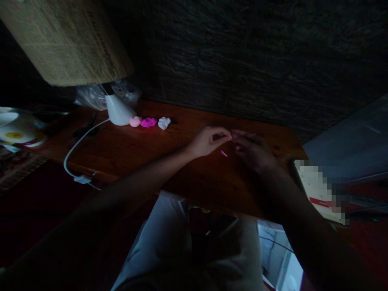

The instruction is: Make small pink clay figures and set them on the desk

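Note:
Over the wooden table, my left hand [206, 141] is closed, thumb and index finger pinched together. Its fingertips meet those of my right hand [253, 149], whose fingers are also closed. Between them is a tiny pink piece of what looks like modelling clay [230, 138], mostly hidden by the fingers. Just below the fingertips, a thin pink strip [224, 153] lies on the table. Farther left, beside the lamp base, sit three soft-looking lumps in a row: a pale pink lump [135, 121], a magenta lump [148, 122] and a white lump [164, 123].
A lamp with a white base [118, 111] and printed shade [69, 44] stands at the table's back left, its white cord [70, 155] hanging over the front edge. Behind it is clear plastic [91, 97]. A white cup [13, 127] is far left. A dark stone wall [242, 72] rises behind the table [188, 173].

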Demonstrator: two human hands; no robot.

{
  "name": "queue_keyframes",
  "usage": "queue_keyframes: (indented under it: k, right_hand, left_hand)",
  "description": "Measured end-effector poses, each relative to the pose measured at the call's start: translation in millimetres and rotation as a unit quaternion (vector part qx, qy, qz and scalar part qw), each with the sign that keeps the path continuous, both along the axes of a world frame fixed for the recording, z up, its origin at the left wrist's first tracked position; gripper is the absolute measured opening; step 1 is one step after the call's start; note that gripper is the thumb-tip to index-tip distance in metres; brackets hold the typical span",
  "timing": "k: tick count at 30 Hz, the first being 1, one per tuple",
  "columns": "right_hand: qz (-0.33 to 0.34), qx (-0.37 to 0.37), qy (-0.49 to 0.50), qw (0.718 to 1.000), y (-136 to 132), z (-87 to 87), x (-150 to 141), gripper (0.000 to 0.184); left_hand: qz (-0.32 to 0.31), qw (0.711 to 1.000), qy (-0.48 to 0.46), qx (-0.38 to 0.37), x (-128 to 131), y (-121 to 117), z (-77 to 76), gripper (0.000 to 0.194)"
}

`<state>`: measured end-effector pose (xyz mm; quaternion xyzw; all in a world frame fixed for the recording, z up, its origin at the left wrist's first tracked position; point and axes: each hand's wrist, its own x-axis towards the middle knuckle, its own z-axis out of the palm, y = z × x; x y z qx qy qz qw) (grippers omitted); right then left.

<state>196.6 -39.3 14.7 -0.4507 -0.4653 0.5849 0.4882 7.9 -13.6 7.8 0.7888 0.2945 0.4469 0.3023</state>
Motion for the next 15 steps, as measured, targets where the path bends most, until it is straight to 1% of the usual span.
queue_keyframes:
  k: [3, 6, 8, 12, 15]
  right_hand:
    - [-0.005, -0.002, -0.001, 1.000, -0.5, 0.9, -0.7, 0.039]
    - [-0.007, -0.006, 0.005, 1.000, -1.2, 2.9, -1.7, 0.039]
    - [-0.008, -0.011, 0.014, 1.000, -1.5, 3.9, -2.2, 0.038]
    - [-0.008, -0.011, 0.017, 1.000, -2.0, 4.3, -2.5, 0.033]
    - [-0.006, -0.007, 0.011, 1.000, -3.2, 4.8, -2.8, 0.034]
  left_hand:
    - [-0.010, 1.000, -0.013, 0.009, -0.2, 0.4, -1.0, 0.015]
    - [-0.012, 1.000, -0.004, 0.021, -1.3, 0.0, -0.7, 0.015]
    - [-0.006, 1.000, 0.005, 0.016, -1.8, 0.0, -0.6, 0.016]
    - [-0.009, 1.000, -0.023, -0.015, -0.7, 2.8, -3.3, 0.016]
    - [-0.023, 0.996, -0.055, -0.061, 1.1, 6.1, -6.8, 0.016]
